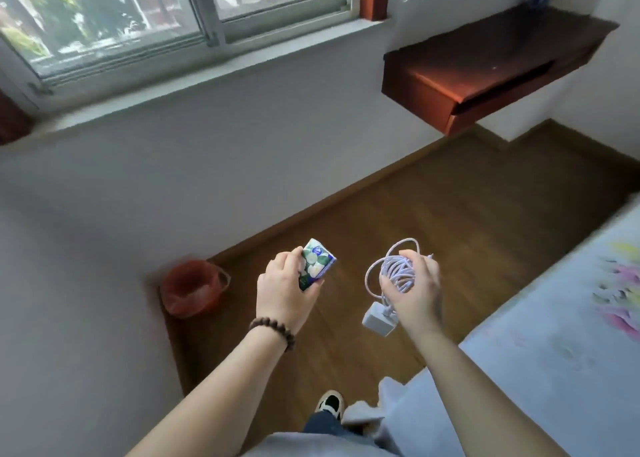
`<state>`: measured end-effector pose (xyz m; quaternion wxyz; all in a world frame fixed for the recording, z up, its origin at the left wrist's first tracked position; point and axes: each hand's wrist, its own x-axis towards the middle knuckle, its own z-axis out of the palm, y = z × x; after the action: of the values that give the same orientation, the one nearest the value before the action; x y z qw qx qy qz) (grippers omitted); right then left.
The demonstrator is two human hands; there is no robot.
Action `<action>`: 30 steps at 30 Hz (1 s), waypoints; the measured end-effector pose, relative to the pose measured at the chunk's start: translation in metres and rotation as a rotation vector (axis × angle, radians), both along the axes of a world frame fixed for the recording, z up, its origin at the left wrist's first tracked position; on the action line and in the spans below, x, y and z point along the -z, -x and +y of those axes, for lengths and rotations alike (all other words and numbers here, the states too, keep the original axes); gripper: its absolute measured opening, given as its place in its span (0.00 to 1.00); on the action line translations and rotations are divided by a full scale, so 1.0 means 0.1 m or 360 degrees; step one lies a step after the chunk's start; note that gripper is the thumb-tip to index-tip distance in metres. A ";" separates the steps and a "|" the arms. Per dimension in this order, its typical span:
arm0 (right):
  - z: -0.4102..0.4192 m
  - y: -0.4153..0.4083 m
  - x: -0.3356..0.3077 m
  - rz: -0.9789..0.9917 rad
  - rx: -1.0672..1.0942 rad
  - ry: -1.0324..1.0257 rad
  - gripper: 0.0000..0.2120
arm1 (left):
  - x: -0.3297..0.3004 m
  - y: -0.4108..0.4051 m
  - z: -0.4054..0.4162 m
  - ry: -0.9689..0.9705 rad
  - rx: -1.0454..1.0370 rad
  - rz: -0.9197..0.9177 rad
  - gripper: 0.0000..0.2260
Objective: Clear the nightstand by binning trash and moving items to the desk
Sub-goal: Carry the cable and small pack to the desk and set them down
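Note:
My left hand (284, 290) grips a small green and white tissue pack (317, 262) with a flower print, held over the wooden floor. My right hand (414, 288) is closed around a coiled white charging cable (394, 266). Its white plug adapter (379, 318) hangs below the fingers. A red bin (192, 288) lined with a red bag stands on the floor in the corner, to the left of my left hand. At the upper right, a reddish-brown wall-mounted nightstand (485, 72) has a bare top and a drawer slightly open.
A window (145, 23) with a wide sill runs along the far wall. The bed (554, 335) with a pale patterned sheet fills the right side. My shoe (330, 403) and trouser leg show at the bottom. Wooden floor (433, 207) lies between wall and bed.

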<state>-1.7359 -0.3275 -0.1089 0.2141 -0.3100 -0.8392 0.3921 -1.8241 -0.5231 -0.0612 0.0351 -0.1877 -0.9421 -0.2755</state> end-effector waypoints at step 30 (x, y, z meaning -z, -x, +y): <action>5.30 2.48 -0.53 0.0182 0.1080 -0.0219 0.23 | -0.25 3.63 6.59 -0.0110 0.1109 0.0004 0.26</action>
<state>-1.9841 0.2020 -0.0564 0.3992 -0.5336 -0.6996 0.2578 -2.1872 0.1357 -0.0365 -0.0537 -0.4971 -0.8115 -0.3025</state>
